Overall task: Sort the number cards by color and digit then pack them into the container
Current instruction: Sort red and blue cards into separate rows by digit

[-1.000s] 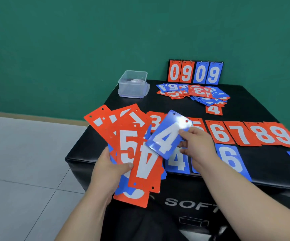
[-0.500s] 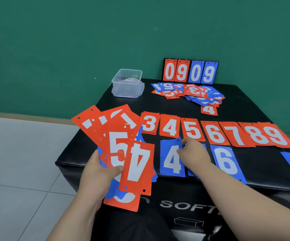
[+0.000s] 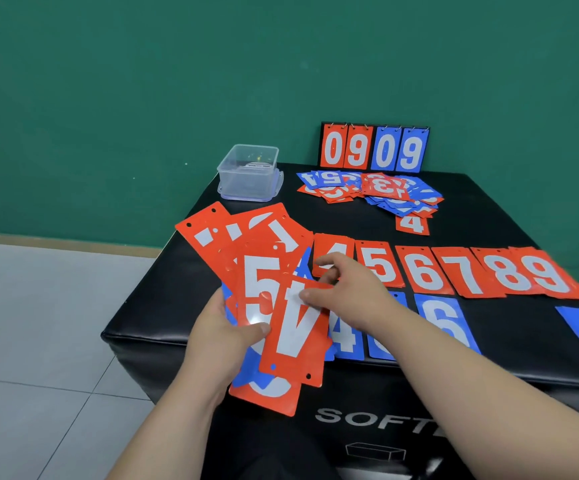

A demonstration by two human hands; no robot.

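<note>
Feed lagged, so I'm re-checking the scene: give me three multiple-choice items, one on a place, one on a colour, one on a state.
1. Where is the clear container? A. back-left on the table, left of the scoreboard. B. front-right corner. C. middle.
2. What colour is the 4 card the right hand pinches? A. blue. B. red. C. green.
3. The left hand is: A. empty. B. flat on the table. C. gripping a fan of cards.
Answers: 1 A, it stands at the table's far left corner; 2 B, white digit on red; 3 C, fingers curl round the fan.
</note>
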